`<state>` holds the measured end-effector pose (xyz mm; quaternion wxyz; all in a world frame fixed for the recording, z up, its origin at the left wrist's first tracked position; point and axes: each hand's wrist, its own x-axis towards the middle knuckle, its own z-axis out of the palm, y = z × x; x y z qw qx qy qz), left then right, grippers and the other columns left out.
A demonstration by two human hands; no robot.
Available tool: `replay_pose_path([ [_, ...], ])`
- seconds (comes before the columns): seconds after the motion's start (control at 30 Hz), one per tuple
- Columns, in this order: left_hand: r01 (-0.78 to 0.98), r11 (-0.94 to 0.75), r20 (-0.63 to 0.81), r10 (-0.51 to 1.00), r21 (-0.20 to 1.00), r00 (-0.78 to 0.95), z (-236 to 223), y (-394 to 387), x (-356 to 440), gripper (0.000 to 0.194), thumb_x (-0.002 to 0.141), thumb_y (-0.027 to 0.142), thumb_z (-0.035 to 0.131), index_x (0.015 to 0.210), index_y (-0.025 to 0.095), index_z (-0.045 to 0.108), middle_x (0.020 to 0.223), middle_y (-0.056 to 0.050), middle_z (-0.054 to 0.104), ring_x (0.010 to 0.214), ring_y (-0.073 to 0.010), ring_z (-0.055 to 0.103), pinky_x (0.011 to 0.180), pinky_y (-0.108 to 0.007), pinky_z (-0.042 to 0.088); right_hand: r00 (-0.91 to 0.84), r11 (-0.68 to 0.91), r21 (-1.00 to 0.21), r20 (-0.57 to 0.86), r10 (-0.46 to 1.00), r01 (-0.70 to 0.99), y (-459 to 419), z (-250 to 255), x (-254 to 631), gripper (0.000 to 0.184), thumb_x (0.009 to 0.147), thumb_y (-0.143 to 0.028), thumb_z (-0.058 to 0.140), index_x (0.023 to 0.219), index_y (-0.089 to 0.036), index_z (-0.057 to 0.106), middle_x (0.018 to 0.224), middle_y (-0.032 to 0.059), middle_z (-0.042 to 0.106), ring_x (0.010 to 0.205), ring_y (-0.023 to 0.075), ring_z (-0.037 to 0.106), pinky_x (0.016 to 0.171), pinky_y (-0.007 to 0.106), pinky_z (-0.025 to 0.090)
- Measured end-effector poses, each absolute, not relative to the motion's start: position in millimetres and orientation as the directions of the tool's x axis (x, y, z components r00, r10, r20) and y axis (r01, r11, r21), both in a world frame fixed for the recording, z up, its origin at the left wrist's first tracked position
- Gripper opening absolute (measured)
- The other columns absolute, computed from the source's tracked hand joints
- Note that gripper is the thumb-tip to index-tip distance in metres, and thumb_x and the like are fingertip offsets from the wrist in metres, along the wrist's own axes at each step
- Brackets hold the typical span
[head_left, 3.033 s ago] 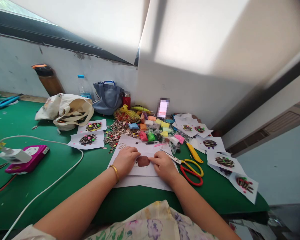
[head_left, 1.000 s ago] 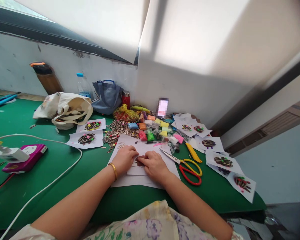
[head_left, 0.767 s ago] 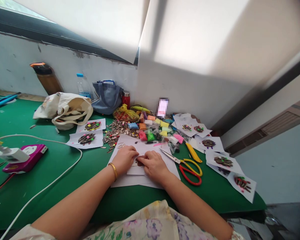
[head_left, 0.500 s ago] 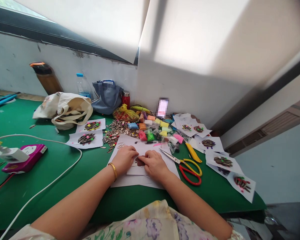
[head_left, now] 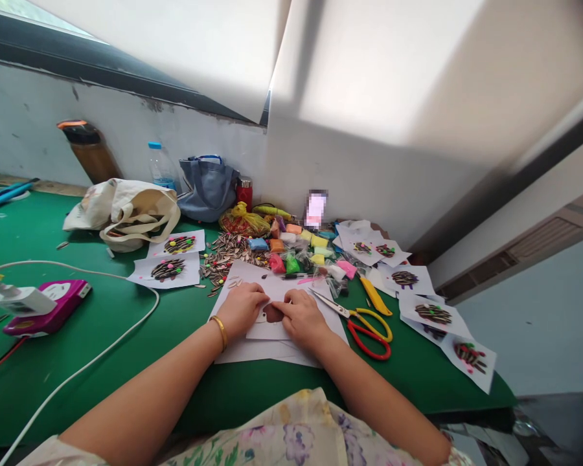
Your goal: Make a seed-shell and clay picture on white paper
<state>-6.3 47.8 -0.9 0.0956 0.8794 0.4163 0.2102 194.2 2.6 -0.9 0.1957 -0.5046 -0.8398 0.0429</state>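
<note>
A flat brown clay shape (head_left: 273,313) lies on a small white sheet of paper (head_left: 262,333), with a small dark dot at its left end. My right hand (head_left: 304,317) rests at its right side; the index finger is stretched out and touches the clay's upper edge. Left of the shape, my left hand (head_left: 243,307) lies on the paper with its fingers bent and pressed together, the tips at the clay's upper left. Whatever is between those fingertips is hidden. Larger white paper (head_left: 233,349) lies underneath. Several pale seeds (head_left: 234,282) lie beyond my left hand.
Scissors (head_left: 369,330) and a yellow utility knife (head_left: 375,296) lie right of my right hand. Behind the paper are striped sunflower seeds (head_left: 228,255) and bagged coloured clay (head_left: 291,262). Decorated cards (head_left: 433,314) line the right side; a white cable (head_left: 126,343) crosses the left.
My right hand has shifted very slightly to the right, and a little more of the brown clay shows. My left hand stays in place.
</note>
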Motion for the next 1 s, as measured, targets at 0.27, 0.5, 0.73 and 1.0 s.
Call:
replay_pose_path([
  [0.27, 0.686, -0.645, 0.295, 0.764, 0.337, 0.573, -3.0, 48.6, -7.3, 0.025, 0.087, 0.014, 0.054, 0.094, 0.024, 0.076, 0.097, -0.006, 0.07, 0.093, -0.0211, 0.061, 0.086, -0.036, 0.042, -0.428, 0.508, -0.28, 0.301, 0.852, 0.815, -3.0, 2.1, 198.1, 0.042, 0.081, -0.012, 0.053, 0.118, -0.029, 0.066, 0.102, 0.0058, 0.055, 0.095, 0.0214, 0.045, 0.087, 0.035, 0.033],
  [0.5, 0.694, -0.642, 0.291, 0.766, 0.325, 0.573, -4.6, 49.4, -7.6, 0.025, 0.089, 0.017, 0.052, 0.095, 0.023, 0.076, 0.099, -0.007, 0.07, 0.093, -0.0218, 0.061, 0.085, -0.037, 0.042, -0.477, 0.55, -0.289, 0.287, 0.831, 0.784, -8.8, 6.3, 195.1, 0.044, 0.079, -0.01, 0.057, 0.116, -0.032, 0.066, 0.1, 0.0041, 0.055, 0.096, 0.0207, 0.045, 0.088, 0.034, 0.032],
  [0.73, 0.687, -0.643, 0.302, 0.766, 0.338, 0.568, -3.2, 49.2, -7.7, 0.025, 0.09, 0.019, 0.052, 0.093, 0.023, 0.077, 0.098, -0.008, 0.07, 0.092, -0.0216, 0.061, 0.086, -0.037, 0.042, -0.551, 0.62, -0.241, 0.3, 0.779, 0.746, -9.5, 2.5, 194.7, 0.042, 0.077, -0.012, 0.06, 0.115, -0.031, 0.066, 0.101, 0.0044, 0.056, 0.095, 0.0213, 0.044, 0.086, 0.035, 0.031],
  [1.0, 0.688, -0.641, 0.298, 0.767, 0.339, 0.568, -3.2, 49.1, -7.4, 0.025, 0.09, 0.018, 0.052, 0.093, 0.023, 0.076, 0.098, -0.007, 0.07, 0.093, -0.0213, 0.061, 0.086, -0.037, 0.043, -0.549, 0.62, -0.231, 0.305, 0.778, 0.75, -10.8, 3.1, 193.0, 0.04, 0.077, -0.013, 0.06, 0.113, -0.028, 0.066, 0.105, 0.0048, 0.056, 0.098, 0.0216, 0.044, 0.089, 0.036, 0.032],
])
